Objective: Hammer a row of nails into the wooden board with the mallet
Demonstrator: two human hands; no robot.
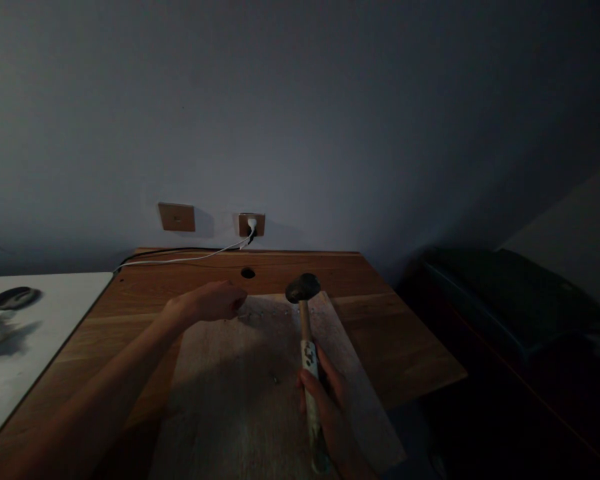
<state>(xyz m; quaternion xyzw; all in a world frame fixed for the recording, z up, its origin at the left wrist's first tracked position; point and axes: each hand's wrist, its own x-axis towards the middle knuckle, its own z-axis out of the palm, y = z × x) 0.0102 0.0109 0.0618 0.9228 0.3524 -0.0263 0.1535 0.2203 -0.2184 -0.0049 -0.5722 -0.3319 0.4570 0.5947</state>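
My right hand [325, 400] is wrapped round the wooden handle of a hammer [305, 313]. Its dark head is raised over the far end of a pale wooden board [230, 393] that lies on the brown desk [390, 333]. My left hand [215, 301] reaches forward to the board's far left edge, fingers pinched together near the surface. What they hold is too small and dim to make out. A small dark speck, perhaps a nail [276, 380], lies on the board near its middle.
The room is dim. A white cable [190, 259] runs from a wall socket [251, 225] across the desk's back edge. A round hole [248, 273] sits in the desk. A white surface [40, 340] adjoins on the left, dark furniture [505, 300] on the right.
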